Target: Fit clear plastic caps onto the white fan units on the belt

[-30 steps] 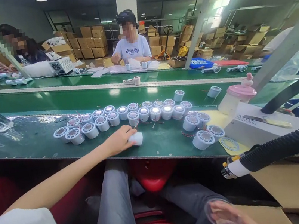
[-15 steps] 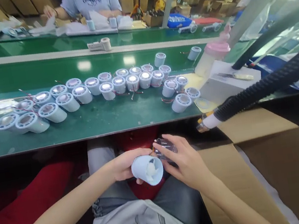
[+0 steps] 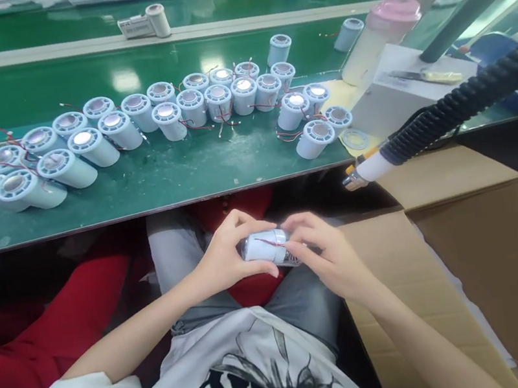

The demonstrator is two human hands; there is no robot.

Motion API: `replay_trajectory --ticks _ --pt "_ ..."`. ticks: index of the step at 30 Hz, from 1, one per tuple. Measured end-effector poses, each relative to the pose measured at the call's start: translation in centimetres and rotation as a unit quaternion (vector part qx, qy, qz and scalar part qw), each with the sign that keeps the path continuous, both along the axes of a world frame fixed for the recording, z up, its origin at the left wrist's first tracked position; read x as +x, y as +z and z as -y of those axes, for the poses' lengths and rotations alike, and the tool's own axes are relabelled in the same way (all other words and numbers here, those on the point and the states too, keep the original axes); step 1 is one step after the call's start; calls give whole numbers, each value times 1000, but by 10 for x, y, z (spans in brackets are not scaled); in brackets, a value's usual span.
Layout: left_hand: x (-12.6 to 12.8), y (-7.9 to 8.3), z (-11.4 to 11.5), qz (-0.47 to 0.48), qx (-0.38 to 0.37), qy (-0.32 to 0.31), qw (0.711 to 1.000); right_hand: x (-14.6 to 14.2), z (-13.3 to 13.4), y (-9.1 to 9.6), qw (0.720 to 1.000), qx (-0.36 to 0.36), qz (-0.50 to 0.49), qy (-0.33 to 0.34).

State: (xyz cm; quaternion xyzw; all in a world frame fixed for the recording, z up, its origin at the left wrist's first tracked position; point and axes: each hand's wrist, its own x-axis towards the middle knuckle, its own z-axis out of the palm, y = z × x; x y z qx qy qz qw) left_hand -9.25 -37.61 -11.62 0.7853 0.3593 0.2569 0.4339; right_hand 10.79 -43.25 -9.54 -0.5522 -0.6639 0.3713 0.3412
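Note:
Over my lap, below the table edge, my left hand (image 3: 225,252) is wrapped round a small white cylinder (image 3: 264,245) with a thin red wire across it. My right hand (image 3: 328,252) closes on its right end, where a clear plastic piece (image 3: 292,257) meets the white part. The cylinder lies on its side between both hands. On the green table (image 3: 163,179) above stand several like white cylinders (image 3: 190,103) with grille tops and red wires, in a long row.
A black corrugated hose with a white nozzle (image 3: 368,170) reaches in from the right. A white box (image 3: 400,89) and a pink-capped bottle (image 3: 380,30) sit at the table's right end. Open cardboard boxes (image 3: 486,263) stand at my right. A green conveyor belt (image 3: 72,72) runs behind.
My left hand picked a white cylinder off the table and brought it down to my lap. My right hand carried up the clear piece and now presses it to the cylinder's end.

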Motion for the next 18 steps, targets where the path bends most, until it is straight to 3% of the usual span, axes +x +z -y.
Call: replay_trajectory --ticks 4,7,10,12,15,18 --pt "-2 -12 -4 16 -7 -68 998 3 2 -3 990 -68 -111 -55" --pt "-3 -9 -2 41 -121 -111 986 8 3 -8 966 -124 -208 -91" --pt "-1 -2 4 67 -240 -95 964 13 6 -10 942 -150 -289 -79" --pt "-1 1 8 97 -291 -67 950 15 9 -9 956 -122 -264 -24" --pt "-2 2 13 121 -335 -34 934 17 17 -7 993 -16 -104 48" --pt "-5 3 15 105 -340 -43 933 17 25 -7 996 50 -9 72"
